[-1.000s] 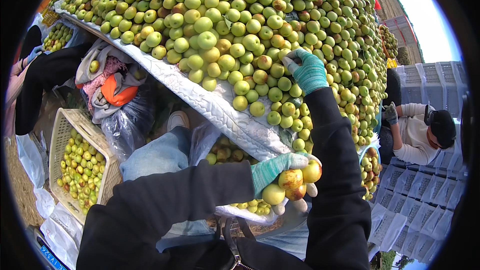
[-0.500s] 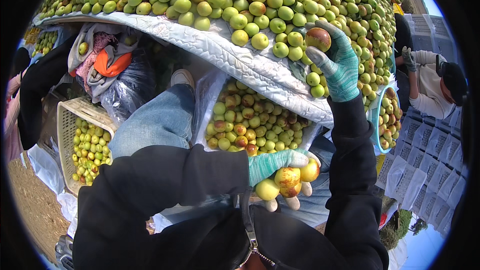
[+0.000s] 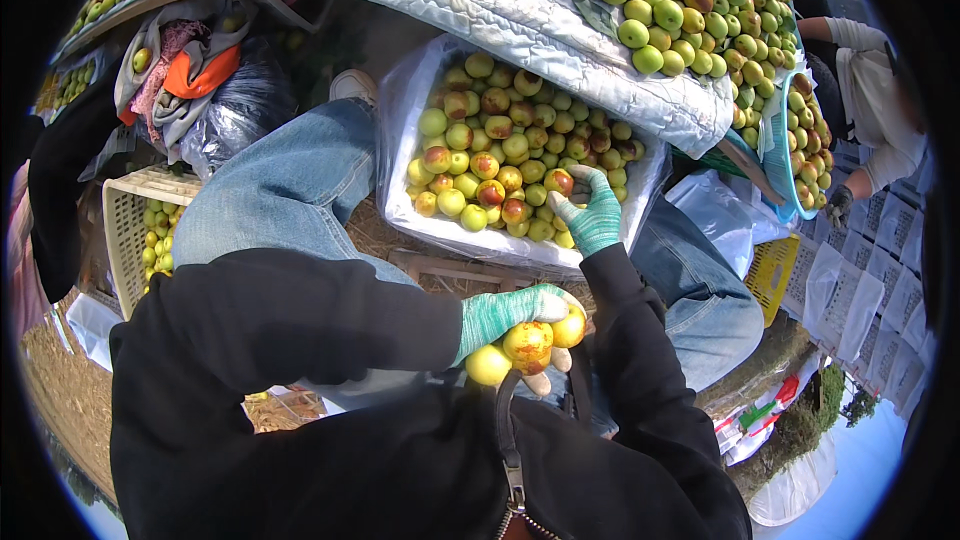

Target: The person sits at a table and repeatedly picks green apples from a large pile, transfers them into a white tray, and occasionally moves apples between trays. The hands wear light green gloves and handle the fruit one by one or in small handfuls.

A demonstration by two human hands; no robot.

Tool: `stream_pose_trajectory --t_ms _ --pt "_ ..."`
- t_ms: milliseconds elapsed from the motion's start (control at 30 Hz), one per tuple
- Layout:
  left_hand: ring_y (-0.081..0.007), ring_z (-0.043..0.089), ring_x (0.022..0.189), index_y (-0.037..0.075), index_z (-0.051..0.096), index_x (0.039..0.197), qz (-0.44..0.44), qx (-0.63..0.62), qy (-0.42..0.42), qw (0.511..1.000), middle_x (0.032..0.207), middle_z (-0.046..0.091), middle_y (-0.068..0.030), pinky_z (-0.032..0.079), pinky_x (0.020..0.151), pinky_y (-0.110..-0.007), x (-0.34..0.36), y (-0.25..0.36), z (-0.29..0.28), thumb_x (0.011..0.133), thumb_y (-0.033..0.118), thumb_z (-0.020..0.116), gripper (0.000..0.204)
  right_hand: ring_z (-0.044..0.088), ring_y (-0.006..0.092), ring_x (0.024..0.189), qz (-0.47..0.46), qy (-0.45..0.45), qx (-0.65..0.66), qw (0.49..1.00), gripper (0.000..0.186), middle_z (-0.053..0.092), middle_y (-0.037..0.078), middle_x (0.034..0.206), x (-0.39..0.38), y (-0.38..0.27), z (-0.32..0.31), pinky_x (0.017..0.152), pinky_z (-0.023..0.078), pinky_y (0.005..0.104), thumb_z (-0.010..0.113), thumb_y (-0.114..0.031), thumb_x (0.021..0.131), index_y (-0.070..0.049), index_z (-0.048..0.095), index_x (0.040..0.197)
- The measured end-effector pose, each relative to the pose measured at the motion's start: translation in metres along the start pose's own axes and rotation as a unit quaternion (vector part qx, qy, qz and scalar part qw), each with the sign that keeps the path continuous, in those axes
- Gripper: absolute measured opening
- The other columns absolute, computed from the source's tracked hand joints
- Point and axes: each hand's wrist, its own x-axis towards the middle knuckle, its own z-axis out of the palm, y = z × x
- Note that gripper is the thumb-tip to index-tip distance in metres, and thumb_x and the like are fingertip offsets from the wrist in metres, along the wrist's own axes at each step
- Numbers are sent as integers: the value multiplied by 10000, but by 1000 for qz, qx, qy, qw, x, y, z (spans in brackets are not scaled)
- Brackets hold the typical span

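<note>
My left hand (image 3: 505, 330), in a teal glove with pale fingertips, holds several yellow, red-blotched fruits (image 3: 528, 345) low in front of my jacket. My right hand (image 3: 590, 210), gloved alike, is at the right side of a white plastic-lined crate (image 3: 470, 245) full of green, yellow and reddish small round fruit, its thumb and fingers curled round a red-brown fruit (image 3: 558, 181). Above the crate, a pale quilted cloth (image 3: 600, 75) edges a heap of green fruit (image 3: 690, 25).
A cream crate (image 3: 125, 235) of fruit is at left, below bundled cloths and bags (image 3: 235, 100). At right stand a blue basket (image 3: 775, 170), a yellow crate (image 3: 770, 275) and stacked grey crates (image 3: 850, 300). A co-worker (image 3: 880, 110) works at far right; another person's dark-clad limb (image 3: 55, 190) shows at far left.
My right hand has left the heap with a red-brown fruit and come down to the lined crate. The view has tipped downward, and my left hand still holds its fruits.
</note>
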Motion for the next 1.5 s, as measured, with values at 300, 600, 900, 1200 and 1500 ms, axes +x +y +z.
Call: stream_pose_trajectory --t_ms 300,600,900,1200,1500 --pt "-204 659 679 172 530 1118 -12 46 41 998 921 646 -69 521 440 -313 0 8 1 847 517 582 442 570 121 846 -4 50 -71 996 457 604 21 944 25 -9 13 782 480 264 776 -69 697 -79 553 1096" --pt "-191 637 840 79 459 1209 82 7 -46 996 986 604 -121 542 696 -302 1 -20 -8 887 405 592 478 595 180 888 -176 -63 -62 980 431 600 77 990 4 -48 55 825 490 292 760 -74 718 -31 558 1096" --pt "-180 606 752 145 541 1036 32 -45 -31 998 899 566 -63 543 675 -335 0 -16 -10 824 369 684 340 529 300 971 -183 -45 -235 954 430 601 97 938 1 -60 95 856 432 406 818 -168 588 -111 641 976" --pt "-211 626 769 153 493 1140 10 -12 20 1000 944 593 -90 543 586 -346 -9 -3 -1 861 428 604 407 521 285 1023 -275 -71 -286 915 401 625 64 999 8 -56 91 885 399 423 806 -199 611 -125 651 973" --pt "-266 650 888 123 485 1261 115 -1 107 988 1063 610 -125 559 480 -297 -28 19 -9 879 487 549 531 535 128 802 -162 -142 291 932 522 593 117 1082 -41 -110 -16 671 445 230 487 -465 946 -17 523 1211"
